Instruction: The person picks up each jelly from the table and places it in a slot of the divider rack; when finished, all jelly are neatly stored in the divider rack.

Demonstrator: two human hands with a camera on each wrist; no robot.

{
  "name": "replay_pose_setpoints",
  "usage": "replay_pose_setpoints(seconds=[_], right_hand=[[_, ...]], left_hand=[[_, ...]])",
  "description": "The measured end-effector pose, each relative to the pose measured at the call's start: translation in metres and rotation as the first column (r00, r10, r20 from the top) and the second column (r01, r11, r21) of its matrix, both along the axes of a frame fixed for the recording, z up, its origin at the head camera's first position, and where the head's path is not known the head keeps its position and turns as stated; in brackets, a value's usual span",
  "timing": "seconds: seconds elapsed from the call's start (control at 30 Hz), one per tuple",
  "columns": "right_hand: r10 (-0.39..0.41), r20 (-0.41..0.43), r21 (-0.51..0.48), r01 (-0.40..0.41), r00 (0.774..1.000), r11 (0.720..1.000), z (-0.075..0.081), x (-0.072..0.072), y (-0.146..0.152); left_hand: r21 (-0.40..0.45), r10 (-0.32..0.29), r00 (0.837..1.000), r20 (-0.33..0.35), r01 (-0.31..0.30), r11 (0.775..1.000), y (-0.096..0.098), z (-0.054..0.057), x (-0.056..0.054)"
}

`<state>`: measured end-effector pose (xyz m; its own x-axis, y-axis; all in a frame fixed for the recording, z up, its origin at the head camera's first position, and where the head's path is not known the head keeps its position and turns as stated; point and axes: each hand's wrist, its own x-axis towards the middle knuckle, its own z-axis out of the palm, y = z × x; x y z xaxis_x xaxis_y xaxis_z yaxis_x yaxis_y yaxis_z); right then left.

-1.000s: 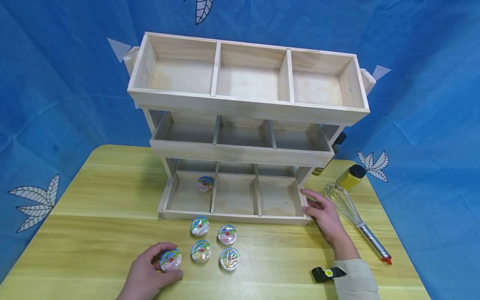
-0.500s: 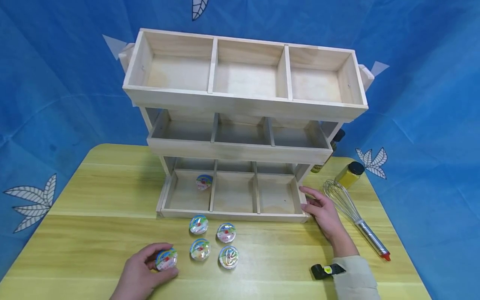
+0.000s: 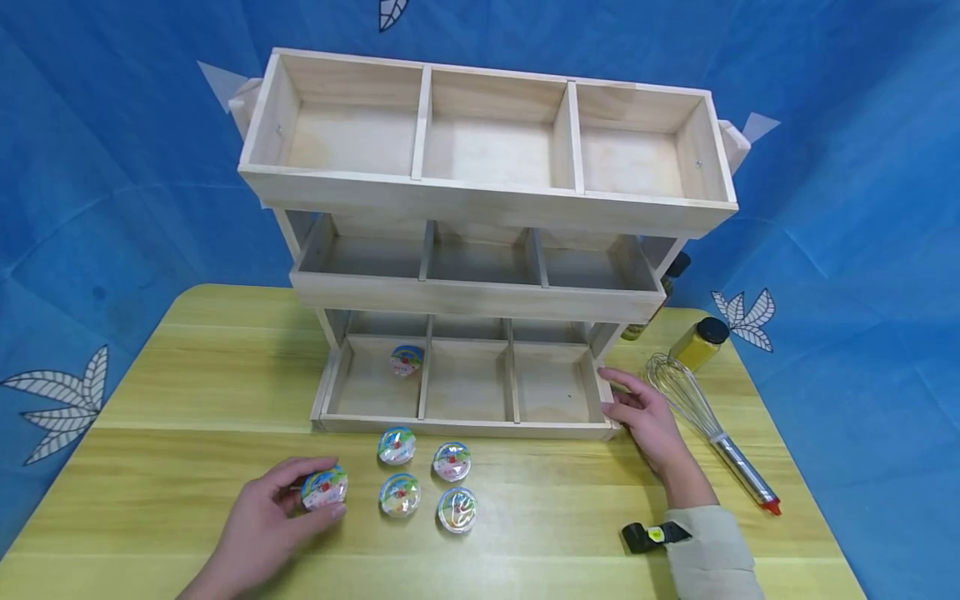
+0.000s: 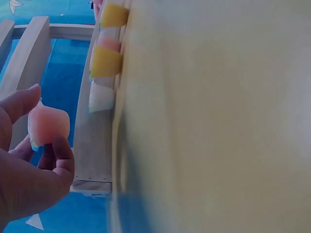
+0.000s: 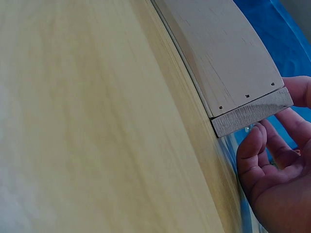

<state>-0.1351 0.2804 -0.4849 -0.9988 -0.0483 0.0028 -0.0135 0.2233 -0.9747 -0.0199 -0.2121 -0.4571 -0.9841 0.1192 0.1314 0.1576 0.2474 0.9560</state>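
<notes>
My left hand (image 3: 262, 517) holds a small jelly cup (image 3: 324, 488) with a printed lid between thumb and fingers. In the left wrist view the cup (image 4: 48, 125) looks pink, raised off the table. Several similar jelly cups (image 3: 400, 495) stand on the table to its right, in front of a three-tier wooden rack (image 3: 480, 196). Another jelly cup (image 3: 407, 360) sits tilted in the bottom tier's left compartment. My right hand (image 3: 652, 425) rests at the bottom tier's right end, thumb and index tips against its edge, other fingers loosely bent.
A whisk (image 3: 712, 429) and a yellow jar with a black lid (image 3: 699, 343) stand or lie right of the rack. Behind the rack's right side is a dark-capped bottle (image 3: 677, 265). A black strap device (image 3: 647, 537) sits at the right sleeve. Blue cloth (image 3: 112, 167) hangs behind.
My left hand has moved a little left and away from the body, carrying the jelly cup. The right hand stays at the rack's end. The head view has shifted slightly.
</notes>
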Motion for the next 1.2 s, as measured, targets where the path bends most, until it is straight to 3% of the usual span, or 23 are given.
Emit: replay_pose_setpoints(seconds=[0.1,0.27,0.53,0.73,1.0,1.2], right_hand=[[0.001,0.002,-0.003,-0.001,1.000,1.000,0.000,0.000,0.000],[0.001,-0.005,0.003,-0.001,1.000,1.000,0.001,0.001,-0.001],[-0.007,0.007,0.000,0.007,1.000,1.000,0.002,0.000,-0.002],[-0.003,0.007,-0.002,0.003,1.000,1.000,0.002,0.000,-0.001],[0.000,0.017,-0.019,0.000,1.000,1.000,0.006,0.003,-0.004],[-0.004,0.018,-0.010,0.004,1.000,1.000,0.006,0.002,-0.003]], left_hand=[[-0.012,-0.010,0.999,-0.045,0.009,1.000,-0.001,0.005,-0.009],[-0.016,-0.033,0.997,-0.063,0.032,0.999,0.000,0.015,-0.027],[0.037,-0.049,0.999,0.000,0.049,0.998,0.007,0.028,-0.064],[-0.006,-0.040,0.999,0.023,0.041,0.999,0.016,0.035,-0.092],[-0.029,-0.104,0.990,0.091,0.107,0.994,0.031,0.025,-0.127],[-0.175,-0.128,0.990,0.066,0.138,0.975,0.042,0.017,-0.148]])
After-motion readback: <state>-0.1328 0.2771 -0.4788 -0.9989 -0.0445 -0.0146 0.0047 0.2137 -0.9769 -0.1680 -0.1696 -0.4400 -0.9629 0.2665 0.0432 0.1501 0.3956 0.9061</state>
